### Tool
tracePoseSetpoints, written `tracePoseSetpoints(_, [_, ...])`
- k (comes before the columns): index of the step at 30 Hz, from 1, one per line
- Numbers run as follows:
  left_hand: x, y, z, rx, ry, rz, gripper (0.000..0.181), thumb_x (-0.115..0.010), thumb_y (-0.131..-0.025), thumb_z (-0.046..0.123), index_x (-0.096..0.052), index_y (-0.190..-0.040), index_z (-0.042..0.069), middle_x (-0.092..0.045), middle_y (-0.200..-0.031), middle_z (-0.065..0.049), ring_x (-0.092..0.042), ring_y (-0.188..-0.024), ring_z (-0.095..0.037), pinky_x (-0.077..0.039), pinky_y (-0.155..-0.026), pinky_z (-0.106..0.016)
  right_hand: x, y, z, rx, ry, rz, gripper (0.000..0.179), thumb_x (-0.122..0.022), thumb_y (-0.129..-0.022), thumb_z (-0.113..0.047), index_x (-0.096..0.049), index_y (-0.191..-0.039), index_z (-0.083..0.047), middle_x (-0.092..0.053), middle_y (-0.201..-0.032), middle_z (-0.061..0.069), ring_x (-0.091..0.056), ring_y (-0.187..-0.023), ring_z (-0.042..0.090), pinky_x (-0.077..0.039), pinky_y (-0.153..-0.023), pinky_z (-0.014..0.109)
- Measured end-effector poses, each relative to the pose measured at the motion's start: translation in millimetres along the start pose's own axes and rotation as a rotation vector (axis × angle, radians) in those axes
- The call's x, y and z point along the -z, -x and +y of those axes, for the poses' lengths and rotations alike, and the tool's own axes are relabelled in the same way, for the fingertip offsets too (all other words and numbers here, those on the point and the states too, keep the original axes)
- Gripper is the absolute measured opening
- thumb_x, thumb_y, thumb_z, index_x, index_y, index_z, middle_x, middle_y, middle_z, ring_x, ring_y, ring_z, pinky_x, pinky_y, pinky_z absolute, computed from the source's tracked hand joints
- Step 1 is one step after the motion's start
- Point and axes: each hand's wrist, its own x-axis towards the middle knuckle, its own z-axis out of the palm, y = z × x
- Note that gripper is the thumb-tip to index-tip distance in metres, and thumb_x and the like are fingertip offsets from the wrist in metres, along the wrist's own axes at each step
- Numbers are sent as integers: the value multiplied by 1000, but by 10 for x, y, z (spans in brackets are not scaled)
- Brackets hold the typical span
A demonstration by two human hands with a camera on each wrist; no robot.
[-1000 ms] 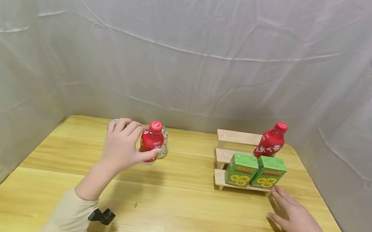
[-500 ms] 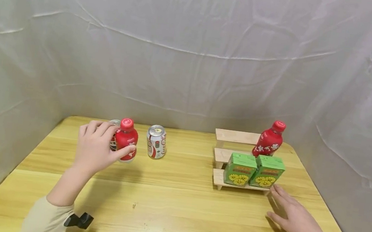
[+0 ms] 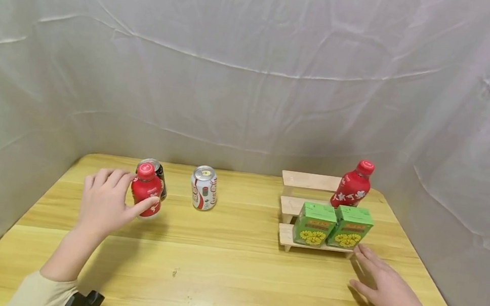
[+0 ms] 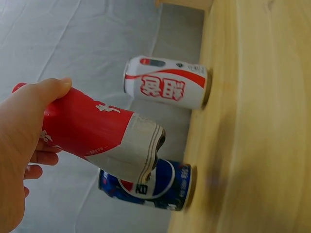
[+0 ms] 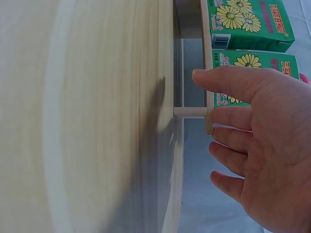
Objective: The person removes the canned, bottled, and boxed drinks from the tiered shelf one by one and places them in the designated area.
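Observation:
My left hand [image 3: 103,202] grips a red bottle [image 3: 143,190] between thumb and fingers, holding it upright over the left of the table. In the left wrist view the bottle's pale lower end overlaps a blue Pepsi can [image 4: 177,187], and its base is off the tabletop. A white and red Coca-Cola can [image 3: 204,189] stands to the right of the bottle. My right hand [image 3: 386,288], fingers extended and holding nothing, is at the front right corner of a small wooden stepped rack [image 3: 286,234]; its fingertips are right at the rack's end in the right wrist view.
On the rack's lowest step stand two green drink cartons [image 3: 313,227] with yellow flowers. Behind them a second red bottle [image 3: 352,187] stands at the right. A grey curtain [image 3: 252,97] closes off the table's [image 3: 230,273] back and sides.
The red bottle has travelled left in my left hand, past the Coca-Cola can to in front of the dark can. Both cans have come into clearer view. My right hand stays put.

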Motion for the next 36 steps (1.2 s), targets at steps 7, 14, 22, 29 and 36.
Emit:
tracePoseSetpoints(7, [-42,83,-95,25,9,-29,67,-75,-67,55,-65,-103,-1,-64,-103,-16,-48,-99,-36,-32,-80,-50,-1,10,-15,-1,5,4,76,-73,-84,-41,-47,-141,2,-38,-150,27,-42,-131,50,-35,-102,63])
tracePoseSetpoints(14, [-98,130,-191,42,-8,-111,66,-77,-68,55,-65,-104,0,-64,-106,-16,-48,-101,-35,-32,-80,-49,-19,19,-7,-8,-5,8,77,-73,-84,-41,-46,-142,2,-39,-149,28,-42,-130,51,-35,-102,64])
tracePoseSetpoints(22, [-192,201,-328,29,3,-155,65,-78,-69,54,-64,-104,0,-62,-108,-17,-48,-104,-36,-31,-82,-50,-29,12,3,3,-4,21,76,-72,-85,-42,-46,-142,2,-38,-151,26,-42,-130,51,-36,-100,64])
tracePoseSetpoints(29, [-197,249,-420,59,13,-204,68,-73,-74,59,-63,-108,0,-62,-112,-19,-47,-106,-37,-30,-82,-51,-16,-9,-12,-11,-13,-6,77,-72,-85,-42,-44,-143,1,-36,-152,25,-40,-133,50,-35,-103,64])
tracePoseSetpoints(36, [-186,230,-453,55,23,-214,67,-73,-73,60,-64,-104,0,-62,-110,-18,-47,-104,-36,-31,-79,-49,-7,8,-16,-16,-18,-4,77,-72,-85,-40,-45,-143,2,-37,-151,26,-40,-132,51,-34,-103,64])
